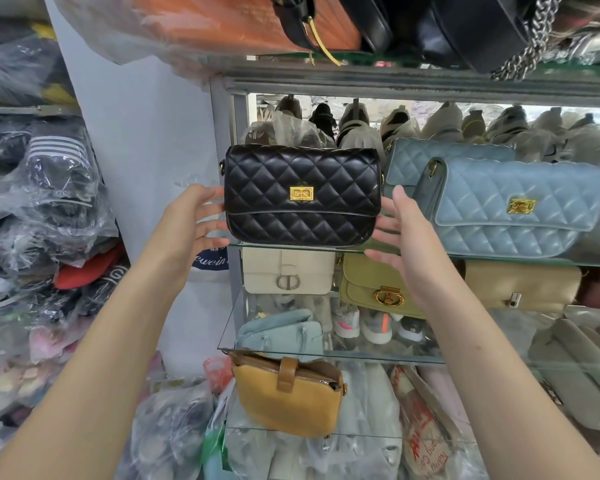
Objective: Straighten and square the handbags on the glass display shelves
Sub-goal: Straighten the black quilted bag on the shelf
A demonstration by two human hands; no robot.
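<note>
Black bag (302,195) stands on the glass shelf (516,261), mid-frame. Left hand (191,223) and right hand (409,244) are beside it, fingers spread, holding nothing.

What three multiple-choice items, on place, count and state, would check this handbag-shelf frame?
1. Where does the black quilted bag stand?
A. On the floor.
B. At the left end of a glass shelf, above the white bag.
C. On a hook.

2. How many blue quilted bags share its shelf?
A. Two.
B. None.
C. Five.

3. How are the hands?
A. Both grip a chain.
B. One holds a shoe.
C. Left hand and right hand open, flanking that bag.

1 B: its base sits on the glass over the white bag.
2 A: one stands behind the other.
3 C: fingers spread, curling round nothing.
</note>
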